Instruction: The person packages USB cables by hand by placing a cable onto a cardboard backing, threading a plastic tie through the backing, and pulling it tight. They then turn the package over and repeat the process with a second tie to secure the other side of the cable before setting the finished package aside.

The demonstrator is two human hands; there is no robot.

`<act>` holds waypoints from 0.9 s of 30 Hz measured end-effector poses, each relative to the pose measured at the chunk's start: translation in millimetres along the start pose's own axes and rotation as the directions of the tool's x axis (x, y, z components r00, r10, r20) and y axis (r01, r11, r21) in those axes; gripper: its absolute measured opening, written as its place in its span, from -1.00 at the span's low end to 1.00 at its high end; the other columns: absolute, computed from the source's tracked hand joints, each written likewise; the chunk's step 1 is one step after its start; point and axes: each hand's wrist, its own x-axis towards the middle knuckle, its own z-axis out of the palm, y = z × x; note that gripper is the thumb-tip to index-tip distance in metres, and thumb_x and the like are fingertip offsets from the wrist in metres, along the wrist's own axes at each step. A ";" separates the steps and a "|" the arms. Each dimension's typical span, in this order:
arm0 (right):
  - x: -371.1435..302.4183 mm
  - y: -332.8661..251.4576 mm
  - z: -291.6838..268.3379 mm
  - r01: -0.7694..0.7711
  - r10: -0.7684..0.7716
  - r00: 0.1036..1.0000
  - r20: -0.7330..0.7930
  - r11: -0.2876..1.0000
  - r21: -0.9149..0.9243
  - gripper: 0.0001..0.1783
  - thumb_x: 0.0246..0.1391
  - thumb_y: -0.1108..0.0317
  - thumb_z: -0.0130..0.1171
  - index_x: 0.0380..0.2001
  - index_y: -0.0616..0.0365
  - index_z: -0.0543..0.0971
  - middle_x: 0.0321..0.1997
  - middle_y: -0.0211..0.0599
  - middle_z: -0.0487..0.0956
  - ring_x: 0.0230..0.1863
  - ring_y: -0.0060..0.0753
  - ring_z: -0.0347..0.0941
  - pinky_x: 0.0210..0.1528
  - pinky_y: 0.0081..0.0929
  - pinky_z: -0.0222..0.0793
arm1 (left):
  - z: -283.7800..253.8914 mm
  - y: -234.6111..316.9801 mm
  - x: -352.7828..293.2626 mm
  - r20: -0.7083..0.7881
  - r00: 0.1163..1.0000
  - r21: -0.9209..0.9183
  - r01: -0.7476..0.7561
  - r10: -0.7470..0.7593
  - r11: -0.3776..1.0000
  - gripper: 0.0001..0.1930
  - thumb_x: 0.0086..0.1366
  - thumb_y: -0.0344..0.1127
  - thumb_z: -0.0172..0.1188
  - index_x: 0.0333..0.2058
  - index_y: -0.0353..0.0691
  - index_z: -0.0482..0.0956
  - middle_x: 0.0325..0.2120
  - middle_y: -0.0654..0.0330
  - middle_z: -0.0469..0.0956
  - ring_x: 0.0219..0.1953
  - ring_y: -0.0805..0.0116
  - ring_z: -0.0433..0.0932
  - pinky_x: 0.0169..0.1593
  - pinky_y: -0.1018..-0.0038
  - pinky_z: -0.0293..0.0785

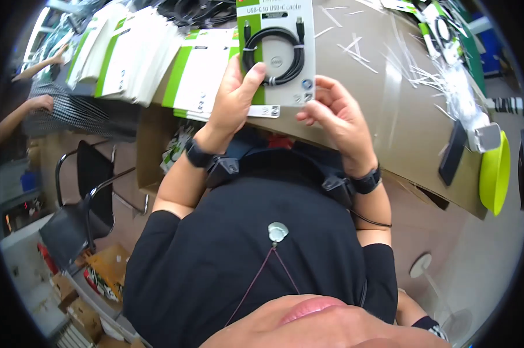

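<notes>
Over the table's near edge I hold a cable package (276,87), a green and grey card upright with a coiled black cable (301,55) on its front. White ties bind the coil, and its two plugs point up. My left hand (237,95) is closed on the card's left edge, thumb on the front and fingers hidden behind. At the lower right corner, the curled fingers and thumb of my right hand (338,113) pinch the card's edge. Beneath and left of the package lie flat white and green cards (201,72).
Stacks of white and green cards (137,58) stand to the left, with black cables (198,13) behind. Thin white strips (357,52) lie scattered at right, near a dark phone-like slab (453,152) and a yellow-green tray (495,174). A black chair (88,191) and another person's arm (24,113) are left.
</notes>
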 end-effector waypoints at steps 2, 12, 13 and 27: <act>-1.4 4.2 1.2 0.013 -0.012 0.999 -0.044 1.000 0.007 -0.62 0.18 0.49 0.02 0.07 0.32 0.32 -0.21 -0.26 0.54 -0.33 -0.56 0.51 -0.27 -0.65 0.41 | -7.9 2.9 1.5 0.119 0.992 0.292 -0.070 0.037 0.954 -0.60 0.36 -0.29 0.02 0.09 -0.36 0.27 -0.05 0.09 0.44 -0.01 0.35 0.42 0.06 0.43 0.33; -25.6 -68.8 -101.9 0.160 -0.179 0.877 -0.445 0.984 -0.082 -0.62 0.14 0.44 0.06 0.02 0.36 0.35 -0.22 -0.19 0.56 -0.32 -0.43 0.56 -0.16 -0.50 0.53 | -55.0 16.0 -28.2 0.427 0.904 0.892 -0.422 0.000 -0.161 -0.41 0.17 0.04 0.17 0.12 -0.15 0.40 0.15 0.02 0.32 0.25 -0.02 0.16 0.28 -0.02 -0.04; -8.2 -88.1 -118.2 0.212 -0.260 0.842 -0.474 0.965 -0.154 -0.63 0.14 0.44 0.06 0.00 0.37 0.36 -0.21 -0.18 0.56 -0.30 -0.41 0.56 -0.16 -0.49 0.54 | -53.0 13.4 -30.4 0.430 0.903 0.894 -0.427 -0.006 -0.133 -0.40 0.16 0.06 0.17 0.12 -0.12 0.40 0.17 0.04 0.30 0.27 0.00 0.13 0.29 -0.05 -0.09; 140.4 -79.6 -144.9 0.067 -0.239 0.885 -0.400 0.915 -0.398 -0.71 0.15 0.35 0.15 -0.10 0.27 0.44 -0.15 -0.19 0.55 -0.21 -0.37 0.53 -0.23 -0.48 0.51 | -23.8 -8.3 -27.2 0.435 0.894 0.895 -0.443 0.109 0.058 -0.48 0.12 0.01 0.23 -0.05 -0.24 0.53 0.07 0.05 0.43 0.20 0.11 0.31 0.26 0.09 0.10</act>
